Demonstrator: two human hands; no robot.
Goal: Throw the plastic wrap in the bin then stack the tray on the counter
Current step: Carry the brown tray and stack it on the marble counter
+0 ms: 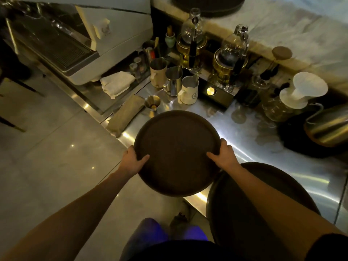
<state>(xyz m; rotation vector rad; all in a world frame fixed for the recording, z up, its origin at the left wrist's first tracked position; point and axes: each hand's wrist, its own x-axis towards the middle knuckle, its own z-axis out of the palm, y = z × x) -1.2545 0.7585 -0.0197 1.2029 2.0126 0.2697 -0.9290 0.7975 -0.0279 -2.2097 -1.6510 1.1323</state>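
Note:
I hold a round dark brown tray level over the front edge of the steel counter. My left hand grips its left rim, thumb on top. My right hand grips its right rim the same way. A second dark round tray lies on the counter at the lower right, partly under my right forearm. A third dark round tray rests on the marble ledge at the top. No plastic wrap and no bin are in view.
Behind the held tray stand a small metal jigger, steel and white milk jugs, a folded brown cloth and two glass siphon brewers. An espresso machine fills the left. A gold kettle sits at the right.

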